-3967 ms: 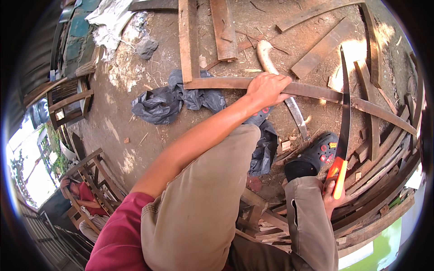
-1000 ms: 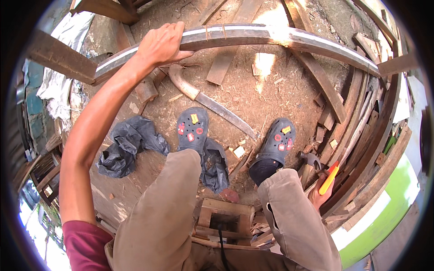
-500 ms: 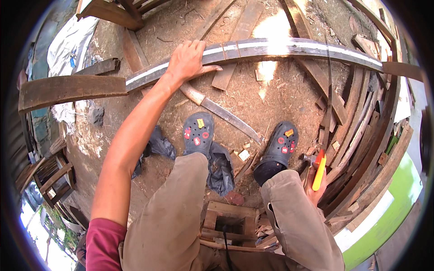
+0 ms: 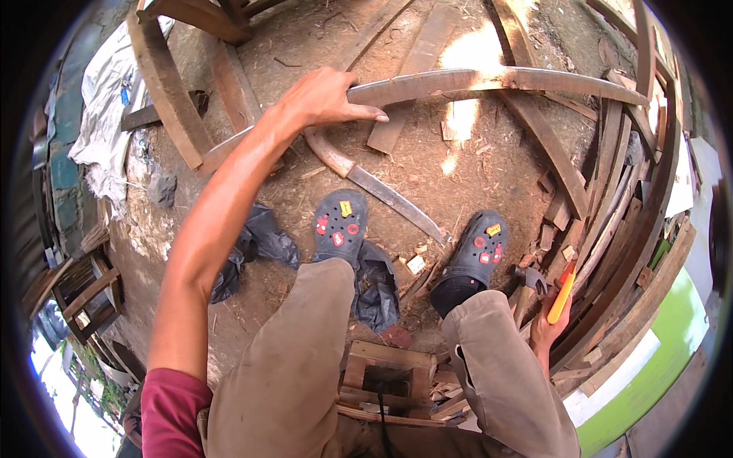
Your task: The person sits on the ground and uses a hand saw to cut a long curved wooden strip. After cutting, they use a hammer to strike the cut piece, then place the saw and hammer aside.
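Observation:
My left hand (image 4: 324, 98) grips a long wooden beam (image 4: 450, 82) near its middle, thumb along the near side. Short boards stand off both ends of the beam, the left board (image 4: 169, 95) reaching away from me. Low at the right, my right hand (image 4: 545, 327) is closed around the orange and yellow handle of a saw (image 4: 563, 296). The saw's blade hardly shows from this angle. Close beside that hand lies a hammer (image 4: 532, 279). On the dirt below the beam rests a large knife (image 4: 389, 200) with a wooden handle.
Long planks (image 4: 611, 252) are stacked along the right side. Loose boards (image 4: 420, 53) lie beyond the beam. My shoes (image 4: 475, 248) rest on the dirt, with black plastic (image 4: 374, 294) by the left one. A small wooden frame (image 4: 389, 359) sits between my legs.
The beam has rolled over in my left hand: its white-striped face has turned away and the left end board has swung upward. My right hand and the saw shifted slightly right, the blade dropping from view.

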Motion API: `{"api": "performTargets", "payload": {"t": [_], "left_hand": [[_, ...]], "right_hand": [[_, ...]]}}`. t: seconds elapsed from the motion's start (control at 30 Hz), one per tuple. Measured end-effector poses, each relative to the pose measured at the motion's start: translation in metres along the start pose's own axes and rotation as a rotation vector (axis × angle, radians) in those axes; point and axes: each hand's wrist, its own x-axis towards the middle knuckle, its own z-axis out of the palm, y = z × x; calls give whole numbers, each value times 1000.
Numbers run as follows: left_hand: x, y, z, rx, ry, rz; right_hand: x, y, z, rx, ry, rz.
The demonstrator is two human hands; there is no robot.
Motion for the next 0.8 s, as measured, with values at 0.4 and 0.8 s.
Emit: {"api": "performTargets", "payload": {"t": [0.4, 0.8], "left_hand": [[-39, 21, 34, -341, -157, -36], [-65, 31, 106, 8, 422, 48]], "right_hand": [[-4, -15, 10, -113, -3, -60], [29, 11, 22, -735, -180, -119]]}}
